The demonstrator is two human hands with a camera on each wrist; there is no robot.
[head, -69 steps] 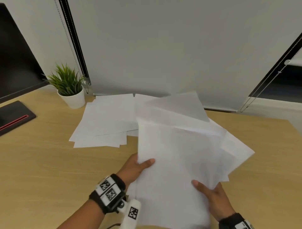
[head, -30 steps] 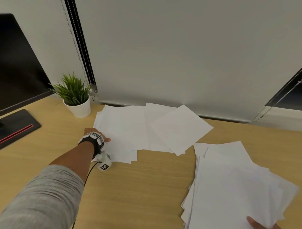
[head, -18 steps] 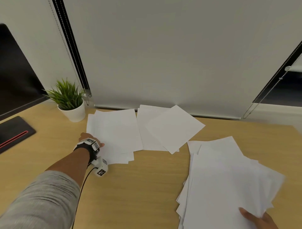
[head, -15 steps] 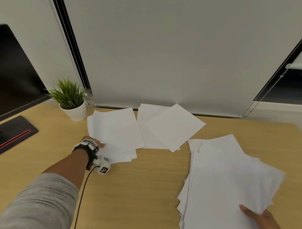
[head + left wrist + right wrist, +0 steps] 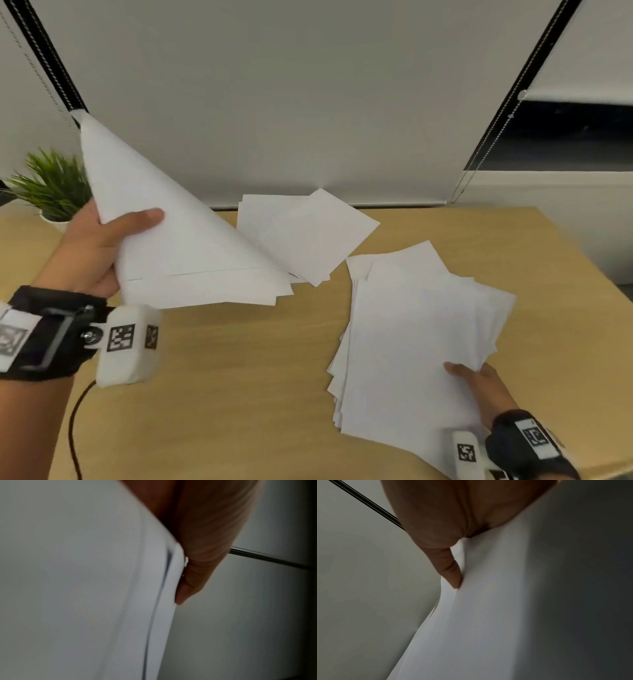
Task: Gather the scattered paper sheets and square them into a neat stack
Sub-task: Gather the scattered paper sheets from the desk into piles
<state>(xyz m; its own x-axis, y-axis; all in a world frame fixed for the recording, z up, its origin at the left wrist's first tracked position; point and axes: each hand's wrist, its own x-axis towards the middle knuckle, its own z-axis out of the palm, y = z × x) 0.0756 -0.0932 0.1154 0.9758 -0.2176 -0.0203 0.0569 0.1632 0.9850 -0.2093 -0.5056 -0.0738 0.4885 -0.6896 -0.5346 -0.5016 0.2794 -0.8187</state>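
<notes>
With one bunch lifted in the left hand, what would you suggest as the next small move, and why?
Probably carry the lifted sheets, gripped by the left hand, over onto the fanned pile that the right hand holds at its near corner. That merges two groups before fetching the sheets by the wall.

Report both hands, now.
Left hand: grips a lifted bunch of sheets.
Right hand: holds the fanned stack at its near corner.
</notes>
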